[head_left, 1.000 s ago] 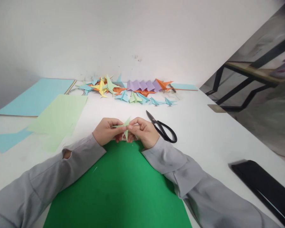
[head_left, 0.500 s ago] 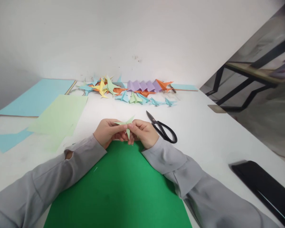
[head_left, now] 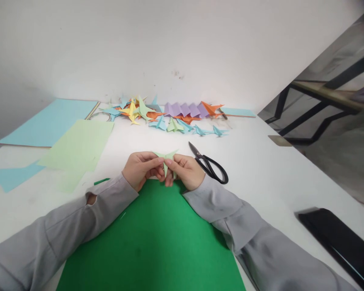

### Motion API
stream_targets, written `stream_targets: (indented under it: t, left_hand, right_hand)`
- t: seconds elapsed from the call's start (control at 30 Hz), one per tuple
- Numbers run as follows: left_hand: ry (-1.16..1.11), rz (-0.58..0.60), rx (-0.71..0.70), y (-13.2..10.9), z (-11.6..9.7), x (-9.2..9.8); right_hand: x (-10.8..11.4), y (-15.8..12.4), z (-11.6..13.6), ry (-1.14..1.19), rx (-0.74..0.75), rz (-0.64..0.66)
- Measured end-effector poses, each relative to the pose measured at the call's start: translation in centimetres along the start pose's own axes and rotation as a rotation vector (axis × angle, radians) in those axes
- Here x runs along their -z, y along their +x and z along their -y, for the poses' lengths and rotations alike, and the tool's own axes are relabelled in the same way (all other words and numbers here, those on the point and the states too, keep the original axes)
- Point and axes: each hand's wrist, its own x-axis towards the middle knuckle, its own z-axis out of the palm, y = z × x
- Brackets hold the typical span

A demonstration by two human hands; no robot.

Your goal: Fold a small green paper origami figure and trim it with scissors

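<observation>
A small pale green folded paper figure [head_left: 166, 165] with pointed tips is pinched between my two hands, above the far edge of a green mat [head_left: 151, 234]. My left hand [head_left: 144, 167] grips its left side between thumb and fingers. On the other side my right hand [head_left: 186, 169] holds it the same way, the thumbs almost touching. Two points spread out at the top and one hangs down between the thumbs; fingers hide part of the rest. Black-handled scissors [head_left: 209, 163] lie just right of my right hand, blades pointing away.
Along the wall lie several folded paper figures, among them a yellow one [head_left: 132, 111], an orange one [head_left: 211, 109] and a purple pleated strip [head_left: 185, 110]. Blue sheets [head_left: 48, 121] and a light green sheet [head_left: 79, 143] are at left. A black object [head_left: 336, 242] sits at right.
The paper figure has turned a little, so its two upper points now spread more evenly. Both hands keep hold of it. The whole view has shifted slightly, and a green strip shows by the left sleeve.
</observation>
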Motion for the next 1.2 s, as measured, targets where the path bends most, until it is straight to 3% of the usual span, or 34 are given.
stream_targets:
  t: [1.2]
  left_hand:
    - [0.029, -0.043, 0.006, -0.17, -0.42, -0.50]
  right_hand:
    - [-0.01, 0.00, -0.13, 0.009, 0.034, -0.024]
